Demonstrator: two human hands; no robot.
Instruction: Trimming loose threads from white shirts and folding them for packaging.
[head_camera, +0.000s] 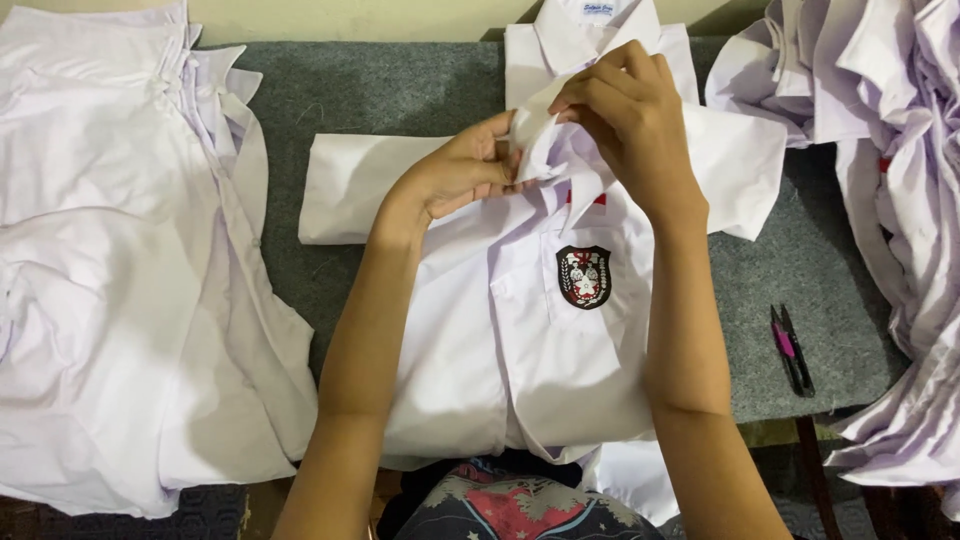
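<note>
Head view: white shirt (470, 340) lengthwise, collar pointing away; black shield badge (583, 276) on chest pocket; left hand (455, 175), right hand (625, 115) both pinching collar fabric.

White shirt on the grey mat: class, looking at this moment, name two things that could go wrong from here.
1. Both hands, left hand and right hand, pinch the white shirt near the collar; pulling unevenly could crease it.
2. The thread snips lie loose beside the right forearm and might get knocked off the grey mat.

A grey felt table (400, 90) bears white shirts (520, 330) and thread snips (792, 350).
</note>
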